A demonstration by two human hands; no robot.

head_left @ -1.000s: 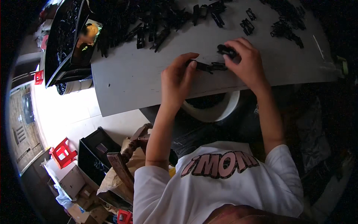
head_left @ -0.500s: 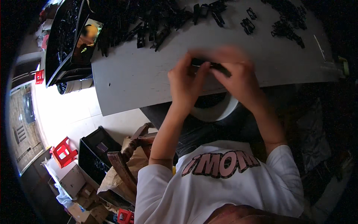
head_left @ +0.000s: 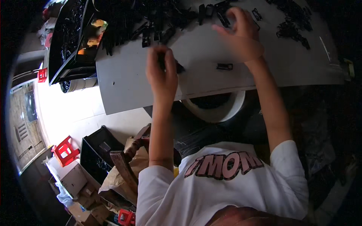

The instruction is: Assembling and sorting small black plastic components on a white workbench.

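Broadly, a grey tabletop [head_left: 124, 86] fills the upper part of the head view, and a person in a white shirt [head_left: 226, 188] leans over its near edge. Along the far side lies a long heap of black plastic parts [head_left: 151, 19], with a second, smaller scatter of black pieces [head_left: 292, 24] toward the right corner. A dark tray [head_left: 71, 41] of more black parts overhangs the table's left end. Under the table edge sits a white bucket rim [head_left: 218, 113], and a red stool [head_left: 65, 150] stands on the floor at lower left.

The left hand [head_left: 163, 73] is closed around a small dark part [head_left: 179, 68], which shows only as a sliver beside the fingers; most of it is hidden in the fist. The right hand [head_left: 241, 35] is spread with loose fingers, reaching to the near fringe of the heap; whether its fingertips already pinch a piece I cannot tell. Between the two hands, a lone small black clip [head_left: 224, 66] lies flat on the bare grey surface, apart from both.

As a judgement: the reaching hand could drag neighbouring tangled pieces along, pulling several out at once. The lone clip lies fairly near the front edge, so a passing forearm might sweep it off into the bucket or onto the cluttered floor.
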